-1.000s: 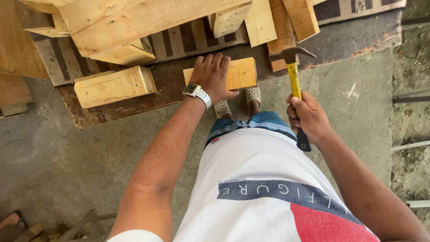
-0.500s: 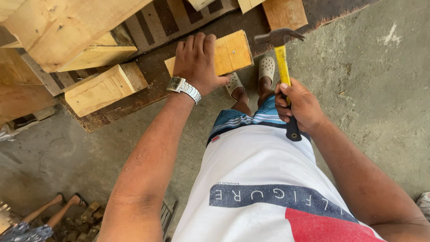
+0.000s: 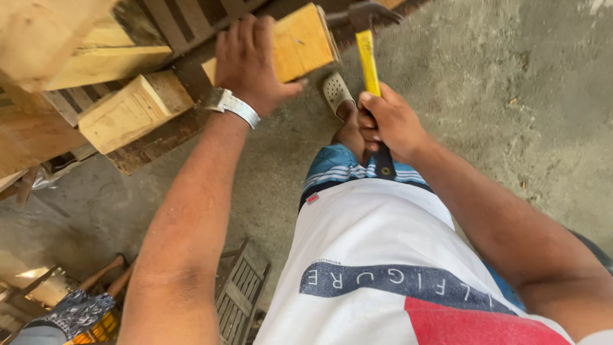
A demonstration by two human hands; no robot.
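Left hand [image 3: 250, 64] is gripping the yellowish wood block [image 3: 300, 43] from above, pressing it on the dark pallet [image 3: 185, 25]. Right hand [image 3: 386, 121] is wrapping tight around the hammer [image 3: 366, 51], head just right of the block, handle running toward the body.

Pallet [image 3: 191, 19] on concrete floor [image 3: 511, 96]
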